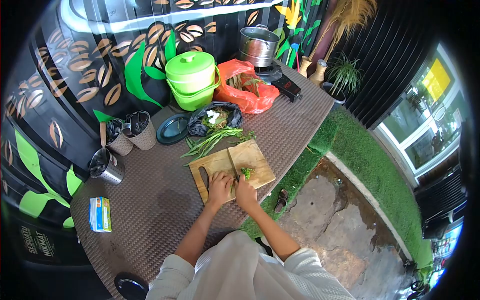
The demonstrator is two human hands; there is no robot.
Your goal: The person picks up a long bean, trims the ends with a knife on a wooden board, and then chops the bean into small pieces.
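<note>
A wooden cutting board (259,160) lies near the table's front edge. My right hand (245,193) is closed around the handle of a knife (232,162), whose blade points away from me across the board. Chopped greens (246,172) lie just right of the blade. My left hand (219,188) rests on the board left of the knife, fingers bent and pressed together; whatever is under them is hidden. Beyond the board are long green stalks (212,143) and a black plastic bag (233,116) with plant scraps.
At the back stand a lime-green lidded bucket (190,80), a red plastic bag (247,95) and a steel pot (259,47) on a stove (287,87). Leftward are a dark plate (173,129), utensil holders (141,131) and a tissue pack (100,214). The table edge (294,165) runs along the right.
</note>
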